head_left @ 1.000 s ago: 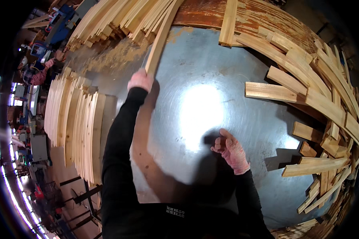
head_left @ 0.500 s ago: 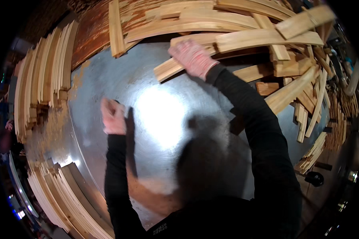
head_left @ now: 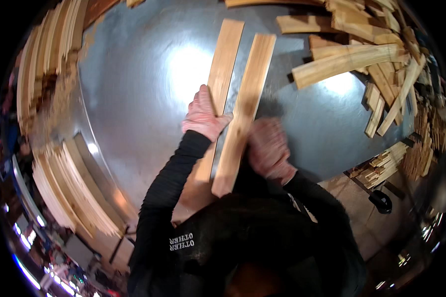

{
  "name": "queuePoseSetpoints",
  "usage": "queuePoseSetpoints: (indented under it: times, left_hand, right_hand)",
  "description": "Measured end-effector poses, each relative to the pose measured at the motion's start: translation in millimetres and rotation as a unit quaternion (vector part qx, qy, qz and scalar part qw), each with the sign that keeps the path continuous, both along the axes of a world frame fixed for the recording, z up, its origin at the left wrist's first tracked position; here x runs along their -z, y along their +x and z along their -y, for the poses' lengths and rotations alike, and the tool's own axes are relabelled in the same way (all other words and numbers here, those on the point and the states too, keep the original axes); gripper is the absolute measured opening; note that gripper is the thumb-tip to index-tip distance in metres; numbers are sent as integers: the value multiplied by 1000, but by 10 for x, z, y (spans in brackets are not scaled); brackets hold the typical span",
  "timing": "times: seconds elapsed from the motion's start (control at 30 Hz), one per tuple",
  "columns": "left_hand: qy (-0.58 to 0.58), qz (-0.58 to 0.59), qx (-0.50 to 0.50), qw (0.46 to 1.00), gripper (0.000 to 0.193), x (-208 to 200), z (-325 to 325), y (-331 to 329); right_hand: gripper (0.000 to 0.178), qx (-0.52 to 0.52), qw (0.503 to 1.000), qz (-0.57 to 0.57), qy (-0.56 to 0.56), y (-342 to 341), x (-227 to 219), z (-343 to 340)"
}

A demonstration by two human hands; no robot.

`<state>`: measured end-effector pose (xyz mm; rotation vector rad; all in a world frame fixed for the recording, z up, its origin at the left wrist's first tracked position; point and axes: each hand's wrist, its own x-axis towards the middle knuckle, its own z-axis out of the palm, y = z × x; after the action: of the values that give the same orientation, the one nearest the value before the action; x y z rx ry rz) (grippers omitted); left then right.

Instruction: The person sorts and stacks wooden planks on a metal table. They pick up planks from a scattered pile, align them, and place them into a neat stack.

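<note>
Two long, narrow wooden boards lie side by side in front of me on a grey metal tabletop (head_left: 134, 94), slanting slightly up to the right. Across the left board (head_left: 226, 49) rests my left hand (head_left: 206, 115) in a pinkish-red glove, fingers stretched out and thumb spread toward the other board. The right board (head_left: 248, 94) has a small knot near its middle and comes close to my body at its near end. Right beside its right edge is my right hand (head_left: 270, 148), gloved alike; motion blur hides how its fingers are set.
A loose heap of wooden pieces (head_left: 352, 62) covers the far right of the tabletop. Stacked boards stand at the far left (head_left: 49, 44) and near left (head_left: 74, 188). More thin strips (head_left: 381, 166) are piled beyond the right edge.
Two boards now lie before me. My right hand has come back from the far pile toward my body. My left hand has moved right, onto the left board. The view has shifted.
</note>
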<state>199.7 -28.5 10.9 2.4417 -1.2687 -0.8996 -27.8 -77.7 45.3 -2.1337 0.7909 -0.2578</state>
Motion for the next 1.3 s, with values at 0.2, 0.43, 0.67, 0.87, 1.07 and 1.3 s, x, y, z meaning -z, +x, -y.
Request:
queuePoseSetpoints:
  times: [0.2,0.43,0.67,0.87,1.07,1.3]
  left_hand:
    - [119,-10,-127,985,101,-261,-330,-655]
    - [-55,-250,-251,934,76,250,-583,-441]
    - [-296,-844,-390,221,86,269,-1417,-644]
    - [-300,-829,-288,375,91,-408,-2573,-1676]
    - [-215,-650,-474,553,34,-486,-2438,-1569]
    - [-144,-440,-477,747,22,-194,-2118,-1252]
  right_hand:
    - [92,207,975,-77,-34,26,514,-551]
    - [104,130,963,-146,-186,32,811,-584]
    - [97,97,949,-232,-190,-588,759,-456]
    - [93,62,945,-240,-212,-713,692,-517]
    - [92,58,943,-201,-258,-697,756,-522]
    - [92,181,983,-44,0,-292,594,-380]
